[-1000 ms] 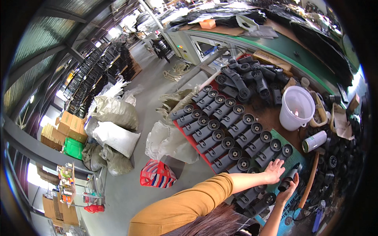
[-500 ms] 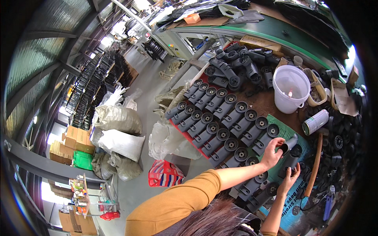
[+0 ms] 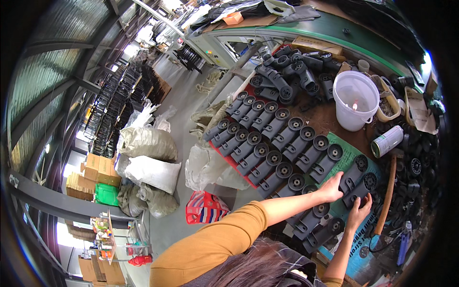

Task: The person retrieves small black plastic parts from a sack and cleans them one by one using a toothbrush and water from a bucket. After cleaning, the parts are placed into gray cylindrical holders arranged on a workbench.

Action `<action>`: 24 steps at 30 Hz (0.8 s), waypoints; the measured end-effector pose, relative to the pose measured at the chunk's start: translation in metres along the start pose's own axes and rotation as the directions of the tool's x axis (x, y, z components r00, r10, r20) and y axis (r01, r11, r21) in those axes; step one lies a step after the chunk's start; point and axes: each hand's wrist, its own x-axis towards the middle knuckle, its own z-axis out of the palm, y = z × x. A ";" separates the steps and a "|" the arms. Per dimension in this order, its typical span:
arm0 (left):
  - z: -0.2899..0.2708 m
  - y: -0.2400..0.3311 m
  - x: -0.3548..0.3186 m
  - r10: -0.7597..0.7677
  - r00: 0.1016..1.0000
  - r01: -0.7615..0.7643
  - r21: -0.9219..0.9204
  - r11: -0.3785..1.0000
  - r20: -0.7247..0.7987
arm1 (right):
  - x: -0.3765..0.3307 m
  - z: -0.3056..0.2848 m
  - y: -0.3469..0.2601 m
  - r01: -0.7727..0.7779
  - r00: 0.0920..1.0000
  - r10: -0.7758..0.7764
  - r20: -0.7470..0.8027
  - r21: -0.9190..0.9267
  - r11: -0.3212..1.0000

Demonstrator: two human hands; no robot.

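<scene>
Two dark grey plastic fittings with round hubs lie side by side on the green sheet at the right of the bench. My left hand is closed at the lower end of the farther plastic fitting. The nearer plastic fitting has its lower end between the thumb and fingers of my right hand. Left of my hands, similar fittings lie in two slanting rows, hubs pointing away from me. My left forearm covers part of the nearer row.
A heap of loose grey fittings lies at the back beside a white bucket. To the right are a tin can, a wooden-handled hammer and many black parts. Sacks and a striped bag stand on the floor.
The fitting that my left hand held tilted in the air now lies flat beside the other one. My left hand has lowered; my right hand stays at the nearer fitting.
</scene>
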 end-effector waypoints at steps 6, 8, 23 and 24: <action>-0.006 0.015 0.010 0.113 0.991 -0.129 0.292 0.948 0.071 | 0.018 0.016 -0.012 0.150 0.987 -0.155 -0.042 -0.112 0.982; 0.000 0.018 0.014 0.076 0.990 -0.102 0.240 0.965 0.115 | 0.016 0.020 -0.012 0.179 0.984 -0.175 0.037 -0.198 0.964; -0.046 -0.025 0.039 0.126 0.978 -0.101 0.151 0.983 -0.168 | 0.008 0.010 -0.003 0.202 0.979 -0.202 0.009 0.028 0.979; -0.043 -0.026 0.043 0.184 0.954 -0.190 -0.006 0.982 -0.238 | 0.007 0.009 -0.003 0.204 0.979 -0.205 0.016 0.051 0.978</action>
